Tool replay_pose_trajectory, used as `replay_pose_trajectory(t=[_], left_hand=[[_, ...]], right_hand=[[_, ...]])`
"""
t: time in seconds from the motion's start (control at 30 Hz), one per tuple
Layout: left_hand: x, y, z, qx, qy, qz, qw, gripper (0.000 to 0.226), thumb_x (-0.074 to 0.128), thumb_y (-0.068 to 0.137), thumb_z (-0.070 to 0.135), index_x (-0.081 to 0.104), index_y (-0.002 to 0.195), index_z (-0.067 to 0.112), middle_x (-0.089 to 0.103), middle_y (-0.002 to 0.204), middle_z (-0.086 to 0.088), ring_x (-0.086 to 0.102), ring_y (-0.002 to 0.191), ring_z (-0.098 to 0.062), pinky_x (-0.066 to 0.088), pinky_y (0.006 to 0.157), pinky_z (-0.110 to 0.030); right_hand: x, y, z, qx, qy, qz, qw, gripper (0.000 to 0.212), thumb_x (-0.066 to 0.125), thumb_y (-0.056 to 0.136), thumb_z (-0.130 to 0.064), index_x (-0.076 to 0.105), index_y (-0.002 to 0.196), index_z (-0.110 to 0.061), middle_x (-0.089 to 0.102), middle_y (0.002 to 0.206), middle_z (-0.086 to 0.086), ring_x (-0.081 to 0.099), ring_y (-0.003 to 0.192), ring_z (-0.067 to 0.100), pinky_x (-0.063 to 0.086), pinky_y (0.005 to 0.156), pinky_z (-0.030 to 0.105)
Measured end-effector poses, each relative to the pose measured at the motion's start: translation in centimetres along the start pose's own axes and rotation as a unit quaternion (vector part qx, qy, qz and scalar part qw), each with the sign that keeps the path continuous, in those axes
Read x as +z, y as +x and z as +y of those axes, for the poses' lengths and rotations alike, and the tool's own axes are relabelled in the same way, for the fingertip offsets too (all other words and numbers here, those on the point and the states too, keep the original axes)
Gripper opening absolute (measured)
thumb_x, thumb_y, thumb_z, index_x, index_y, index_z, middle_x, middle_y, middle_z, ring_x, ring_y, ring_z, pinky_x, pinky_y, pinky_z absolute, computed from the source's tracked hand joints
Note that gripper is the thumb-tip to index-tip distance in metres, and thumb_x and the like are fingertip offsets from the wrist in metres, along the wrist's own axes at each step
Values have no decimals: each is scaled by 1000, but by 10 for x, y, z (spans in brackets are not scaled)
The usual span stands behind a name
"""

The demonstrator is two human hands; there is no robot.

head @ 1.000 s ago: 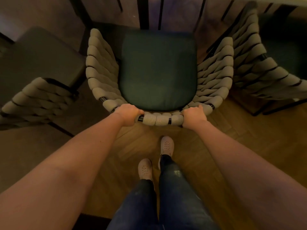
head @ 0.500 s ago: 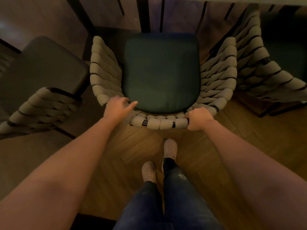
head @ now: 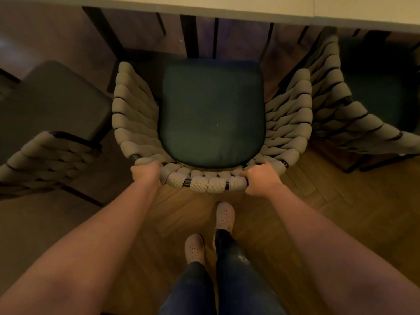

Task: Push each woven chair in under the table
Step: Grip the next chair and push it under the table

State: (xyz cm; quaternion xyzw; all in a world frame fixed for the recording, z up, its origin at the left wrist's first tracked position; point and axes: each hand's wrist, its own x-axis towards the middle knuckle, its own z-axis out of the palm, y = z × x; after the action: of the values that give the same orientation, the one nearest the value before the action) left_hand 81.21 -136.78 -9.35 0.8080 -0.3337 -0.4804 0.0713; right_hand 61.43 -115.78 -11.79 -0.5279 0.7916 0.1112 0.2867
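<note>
Since half a second ago the left hand (head: 146, 175), then lifted and spread, has closed again on the back rail of the middle chair (head: 211, 114), and more of the tabletop (head: 250, 7) edge shows above. Left to right: a left chair (head: 45, 153) stands angled outward, the middle chair sits square to the tabletop with its seat front near the edge but not yet under, and a right chair (head: 354, 114) is just beside it. Both arms reach forward nearly straight, left and right hand (head: 261, 178) curled over the rail on either side of its centre, a grip judged to keep the push straight.
</note>
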Motion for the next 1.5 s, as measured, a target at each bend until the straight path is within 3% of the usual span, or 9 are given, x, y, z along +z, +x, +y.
replay_pose_trajectory(t=[0.17, 0.33, 0.7, 0.83, 1.0, 1.23, 1.5], left_hand=[[11, -9, 4, 22, 12, 12, 1000, 68, 68, 87, 22, 32, 143, 11, 50, 133, -15, 53, 118, -32, 47, 101, -45], [20, 1, 36, 43, 39, 2, 998, 68, 69, 86, 22, 33, 143, 11, 49, 135, -16, 52, 120, -34, 46, 102, -46], [66, 15, 109, 67, 72, -32, 995, 67, 69, 86, 25, 34, 142, 13, 50, 133, -16, 55, 115, -32, 51, 96, -43], [72, 23, 117, 71, 72, -24, 995, 67, 67, 87, 26, 33, 143, 12, 50, 133, -15, 55, 115, -32, 51, 96, -43], [81, 23, 116, 55, 50, -27, 997, 69, 67, 88, 25, 30, 145, 15, 48, 136, -14, 54, 117, -30, 51, 96, -42], [101, 19, 138, 59, 61, -46, 995, 69, 69, 86, 27, 33, 144, 15, 50, 132, -13, 55, 114, -30, 53, 93, -39], [110, 43, 167, 79, 60, -33, 994, 70, 74, 81, 24, 38, 140, 13, 49, 131, -12, 54, 113, -33, 55, 88, -46]], right_hand=[[-2, -4, 16, 1, -4, -2, 1000, 26, 59, 86, -38, 64, 111, -36, 65, 94, -9, 60, 100, 15, 29, 112, 49], [-16, 12, 18, 12, 25, 22, 999, 24, 61, 85, -36, 64, 108, -33, 62, 86, -10, 60, 94, 15, 34, 108, 45], [-54, 60, 52, 13, 52, 40, 998, 29, 68, 83, -36, 62, 112, -30, 56, 82, -9, 55, 80, 11, 48, 83, 31], [-63, 67, 55, -26, 39, 40, 998, 31, 65, 86, -37, 61, 116, -29, 62, 90, -6, 62, 87, 14, 48, 75, 28], [-71, 68, 67, -42, 31, 43, 998, 31, 64, 88, -35, 61, 118, -29, 53, 85, -9, 61, 87, 14, 46, 74, 27], [-95, 95, 100, -19, 11, 42, 999, 23, 64, 85, -33, 66, 108, -28, 57, 83, -8, 55, 81, 13, 46, 74, 27], [-115, 127, 106, -24, 5, 41, 999, 26, 64, 85, -33, 65, 111, -27, 63, 89, -5, 60, 86, 14, 48, 74, 28]])
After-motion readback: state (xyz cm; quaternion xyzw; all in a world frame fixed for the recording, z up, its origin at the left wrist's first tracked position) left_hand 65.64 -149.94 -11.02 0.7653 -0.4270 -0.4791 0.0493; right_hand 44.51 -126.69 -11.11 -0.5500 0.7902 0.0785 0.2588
